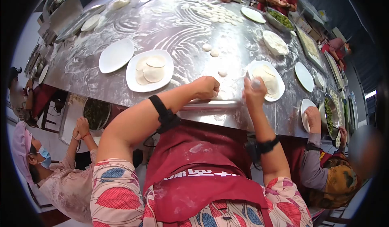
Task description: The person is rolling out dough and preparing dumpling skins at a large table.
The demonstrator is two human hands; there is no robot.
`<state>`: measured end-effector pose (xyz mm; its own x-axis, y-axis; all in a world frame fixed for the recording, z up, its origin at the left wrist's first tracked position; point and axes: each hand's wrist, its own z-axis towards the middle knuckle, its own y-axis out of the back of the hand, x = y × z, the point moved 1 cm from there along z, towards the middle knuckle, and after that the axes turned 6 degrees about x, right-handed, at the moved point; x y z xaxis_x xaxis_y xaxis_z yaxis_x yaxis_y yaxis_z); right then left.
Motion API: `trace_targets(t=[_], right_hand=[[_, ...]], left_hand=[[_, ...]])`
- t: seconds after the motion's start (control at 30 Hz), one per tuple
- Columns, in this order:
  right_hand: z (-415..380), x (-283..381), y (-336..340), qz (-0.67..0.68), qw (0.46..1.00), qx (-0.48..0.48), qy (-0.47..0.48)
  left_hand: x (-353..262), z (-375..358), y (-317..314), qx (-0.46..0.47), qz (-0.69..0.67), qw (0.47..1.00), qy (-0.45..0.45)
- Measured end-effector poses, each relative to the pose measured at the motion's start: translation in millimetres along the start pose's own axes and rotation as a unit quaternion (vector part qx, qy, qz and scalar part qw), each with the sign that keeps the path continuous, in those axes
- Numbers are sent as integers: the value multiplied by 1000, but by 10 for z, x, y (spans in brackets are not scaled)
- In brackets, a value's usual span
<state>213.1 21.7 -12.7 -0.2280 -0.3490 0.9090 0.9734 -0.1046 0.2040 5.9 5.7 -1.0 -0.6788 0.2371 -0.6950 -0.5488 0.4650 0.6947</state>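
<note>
My left hand [207, 87] is closed at the table's near edge, its fingertips pressed together near the floured steel; what they hold is hidden. My right hand [254, 95], slightly blurred, is wrapped round a rolling pin [255, 83] whose pale rounded end shows above the fist. Just beyond that hand, a white plate [279, 94] carries round dough wrappers [265, 76]. Small flattened dough pieces lie ahead of my hands, the nearest dough piece [222, 73] between them. Left of my left hand, another white plate [130, 81] holds several wrappers [154, 73].
A bare white plate [116, 56] stands at left. Many dough pieces [219, 15] lie at the far side of the floured table [170, 36]. Bowls of green filling [280, 19] stand at right. People work on both sides and opposite; a co-worker's hand [313, 119] is at right.
</note>
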Motion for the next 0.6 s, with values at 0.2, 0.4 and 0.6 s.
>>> trace_targets(t=[0.2,0.4,0.6], right_hand=[[-292,193,134,48,998,-6,-38],[199,-78,-62,-52,997,1,47],[-393,292,182,57,998,1,-40]], left_hand=[[9,-123,38,67,-105,991,57],[-24,57,14,12,36,999,23],[108,-52,5,58,-127,989,53]])
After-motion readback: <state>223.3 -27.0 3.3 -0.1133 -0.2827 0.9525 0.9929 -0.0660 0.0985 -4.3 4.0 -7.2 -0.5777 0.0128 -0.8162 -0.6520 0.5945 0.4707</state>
